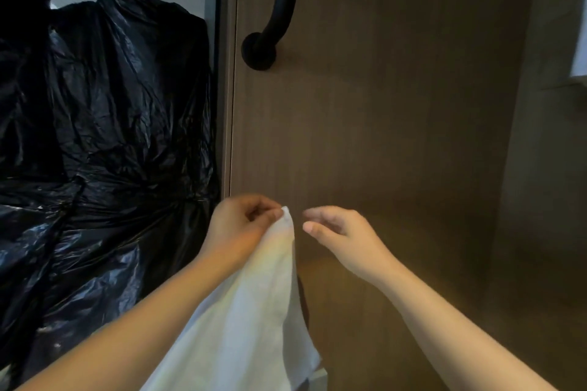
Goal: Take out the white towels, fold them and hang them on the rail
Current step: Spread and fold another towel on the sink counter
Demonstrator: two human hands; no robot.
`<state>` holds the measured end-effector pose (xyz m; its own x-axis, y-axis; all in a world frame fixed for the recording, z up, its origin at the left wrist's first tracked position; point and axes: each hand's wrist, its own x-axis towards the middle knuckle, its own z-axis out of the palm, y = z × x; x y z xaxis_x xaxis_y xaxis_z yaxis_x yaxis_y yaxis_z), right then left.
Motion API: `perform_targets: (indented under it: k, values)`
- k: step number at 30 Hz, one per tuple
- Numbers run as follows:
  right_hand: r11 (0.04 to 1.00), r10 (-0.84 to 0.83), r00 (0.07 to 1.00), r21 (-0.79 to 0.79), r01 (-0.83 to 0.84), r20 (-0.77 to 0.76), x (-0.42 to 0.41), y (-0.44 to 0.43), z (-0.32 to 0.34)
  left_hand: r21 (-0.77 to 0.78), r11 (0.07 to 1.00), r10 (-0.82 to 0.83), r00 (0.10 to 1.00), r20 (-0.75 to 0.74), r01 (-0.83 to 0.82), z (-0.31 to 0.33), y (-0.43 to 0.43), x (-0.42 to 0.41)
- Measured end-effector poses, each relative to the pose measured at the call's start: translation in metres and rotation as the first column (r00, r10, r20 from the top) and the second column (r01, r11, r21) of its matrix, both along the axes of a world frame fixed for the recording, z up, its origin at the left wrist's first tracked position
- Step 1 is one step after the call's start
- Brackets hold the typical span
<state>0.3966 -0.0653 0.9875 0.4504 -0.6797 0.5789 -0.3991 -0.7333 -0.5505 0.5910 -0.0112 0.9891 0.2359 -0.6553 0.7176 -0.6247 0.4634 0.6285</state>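
Note:
A white towel (pixel 254 305) hangs from my left hand (pixel 241 225), which pinches its top corner between thumb and fingers. The cloth drapes down toward the bottom edge of the view. My right hand (pixel 336 232) hovers just to the right of that corner, fingers loosely curled and holding nothing, a small gap away from the towel. No towel rail shows in the view.
A brown wooden door (pixel 381 105) fills the middle and right, with a curved black handle (pixel 273 9) near its top. Large black plastic bags (pixel 104 136) are piled on the left. A pale wall strip (pixel 540 168) runs down the right side.

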Motion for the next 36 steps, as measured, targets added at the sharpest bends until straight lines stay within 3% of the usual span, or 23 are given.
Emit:
perform_targets:
  k: [5,11,14,18,22,27,36]
  values:
    - [0.985,0.151,0.986,0.073,-0.156,0.065,0.020,0.011,-0.009,-0.003,1.000,-0.012,0.999,-0.046,0.012,-0.001,0.010,0.005]
    - [0.991,0.132,0.988,0.007,-0.133,0.078,0.025,0.017,-0.011,-0.013,0.996,-0.084,0.979,-0.185,0.083,-0.004,0.024,0.001]
    - [0.997,0.073,0.987,-0.033,-0.069,0.144,0.024,0.017,-0.009,0.038,0.977,-0.194,0.946,-0.259,0.211,-0.013,0.029,0.003]
    - [0.999,-0.016,0.987,0.044,0.009,0.162,0.021,0.016,-0.001,0.010,0.960,-0.258,0.900,-0.350,0.279,-0.022,0.030,-0.001]
    - [0.992,0.038,0.979,0.110,-0.061,0.199,0.020,0.018,0.009,-0.048,0.954,-0.297,0.910,-0.289,0.296,-0.018,0.029,-0.011]
    - [0.999,0.044,0.964,-0.010,-0.043,0.261,0.013,0.023,0.015,-0.061,0.936,-0.349,0.891,-0.291,0.346,-0.009,0.030,-0.019]
    - [0.971,0.033,0.986,-0.238,0.006,0.161,0.008,0.030,0.019,-0.025,0.904,-0.409,0.849,-0.335,0.426,-0.010,0.029,-0.021]
